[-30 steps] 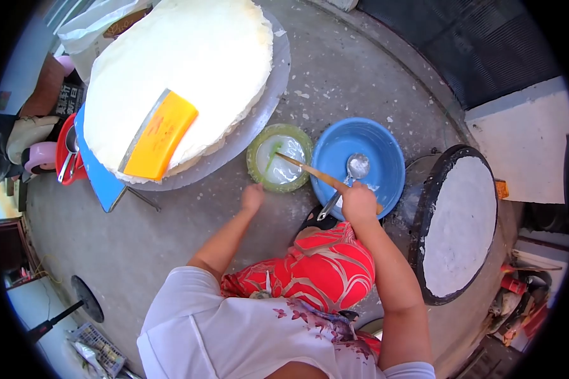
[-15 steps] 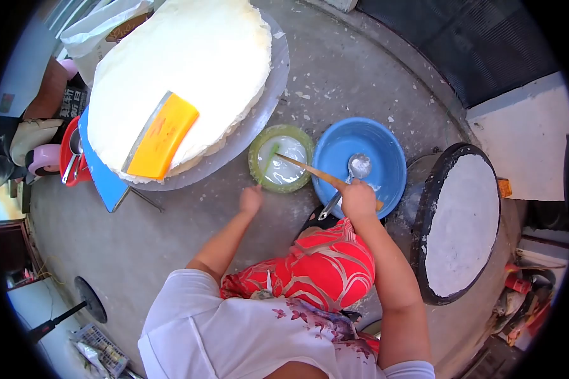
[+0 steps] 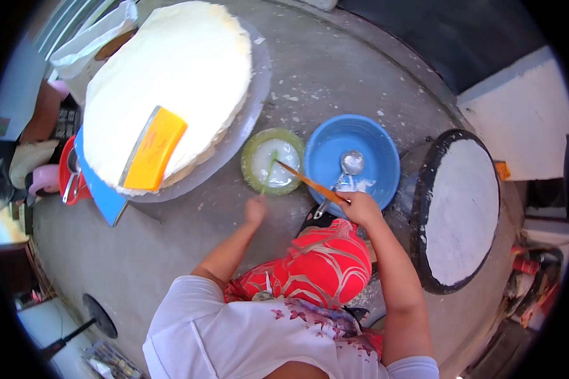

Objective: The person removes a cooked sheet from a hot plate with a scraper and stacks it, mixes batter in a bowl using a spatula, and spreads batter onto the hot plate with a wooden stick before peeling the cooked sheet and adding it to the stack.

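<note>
My right hand (image 3: 359, 208) is closed around a long flat wooden stick (image 3: 310, 183), whose tip reaches over the green bowl (image 3: 249, 170) of white liquid. Just below that bowl, my left hand (image 3: 256, 210) is closed on a thin green stick (image 3: 271, 169) that slants up over the liquid. Beside the bowl stands a blue basin (image 3: 385, 136), with a metal ladle (image 3: 352, 162) inside it. A stack of round white sheets (image 3: 171, 69) lies at the upper left, with a yellow-handled scraper (image 3: 155, 148) on top.
At the right stands a round black-rimmed griddle (image 3: 459, 211) with a whitish surface. A red basin (image 3: 66, 170) with metal utensils is at the left, beside a blue board (image 3: 98, 186). A black disc (image 3: 100, 316) on a rod is at the lower left.
The camera view has shifted slightly. My right hand has moved along or turned the wooden stick, whose back end no longer shows beyond the fist. My left hand sits slightly lower.
</note>
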Demonstrator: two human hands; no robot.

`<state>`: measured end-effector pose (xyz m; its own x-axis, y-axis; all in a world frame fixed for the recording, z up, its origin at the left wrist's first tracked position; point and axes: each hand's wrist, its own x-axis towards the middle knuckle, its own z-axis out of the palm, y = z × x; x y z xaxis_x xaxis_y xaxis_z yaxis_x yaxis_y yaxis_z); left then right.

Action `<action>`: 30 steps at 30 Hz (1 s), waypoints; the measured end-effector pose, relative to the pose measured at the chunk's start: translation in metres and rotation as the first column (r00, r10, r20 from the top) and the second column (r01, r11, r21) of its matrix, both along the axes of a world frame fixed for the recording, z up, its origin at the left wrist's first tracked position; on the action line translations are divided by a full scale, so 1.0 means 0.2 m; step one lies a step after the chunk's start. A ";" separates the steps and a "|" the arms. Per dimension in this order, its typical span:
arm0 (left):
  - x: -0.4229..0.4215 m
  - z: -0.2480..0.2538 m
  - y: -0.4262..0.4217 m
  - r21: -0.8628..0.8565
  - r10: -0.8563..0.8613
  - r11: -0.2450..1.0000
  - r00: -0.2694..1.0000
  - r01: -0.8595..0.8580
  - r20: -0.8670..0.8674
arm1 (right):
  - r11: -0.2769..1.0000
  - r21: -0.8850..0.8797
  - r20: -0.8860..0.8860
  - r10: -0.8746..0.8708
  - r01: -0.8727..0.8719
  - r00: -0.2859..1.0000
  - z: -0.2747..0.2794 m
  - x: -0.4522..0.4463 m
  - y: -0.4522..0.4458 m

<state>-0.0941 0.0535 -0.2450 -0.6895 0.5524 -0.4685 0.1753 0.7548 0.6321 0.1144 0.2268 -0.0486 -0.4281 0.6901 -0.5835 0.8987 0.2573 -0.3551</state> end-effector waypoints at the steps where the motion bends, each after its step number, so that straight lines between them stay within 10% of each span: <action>1: -0.02 -0.01 0.00 -0.002 -0.025 1.000 0.999 0.025 -0.035 | 1.000 -0.007 -0.025 -0.001 0.001 1.000 0.06 0.06 -0.01; 6: -0.07 -0.15 0.00 0.073 -0.153 0.986 0.987 0.149 0.058 | 0.969 0.065 -0.304 -0.208 0.238 0.930 0.12 0.46 -0.13; 11: -0.01 0.10 0.05 -0.259 -0.402 0.898 0.902 0.355 -0.157 | 0.891 -0.092 -0.292 -0.452 0.445 0.843 0.22 0.70 -0.35; 13: 0.00 0.14 0.01 -0.124 -0.409 0.909 0.798 0.397 -0.443 | 0.780 -0.264 -0.420 -0.622 0.567 0.661 0.20 0.78 -0.47; 19: 0.04 0.41 0.04 0.216 -0.409 0.826 0.816 0.521 -0.407 | 0.416 -0.139 -0.655 -0.719 0.899 0.232 0.13 1.17 -0.68; 24: 0.13 0.70 0.03 0.434 -0.435 0.728 0.847 0.530 -0.306 | 0.115 0.140 -0.577 -0.798 0.983 0.176 0.11 1.48 -0.88; 28: 0.24 0.94 -0.01 0.579 -0.449 0.669 0.874 0.467 -0.187 | 0.216 0.339 -0.549 -0.745 0.916 0.379 -0.03 1.47 -1.10; 30: 0.29 1.05 -0.03 0.621 -0.459 0.639 0.873 0.455 -0.167 | 0.162 0.240 -0.567 -0.777 0.957 0.274 -0.09 1.39 -1.18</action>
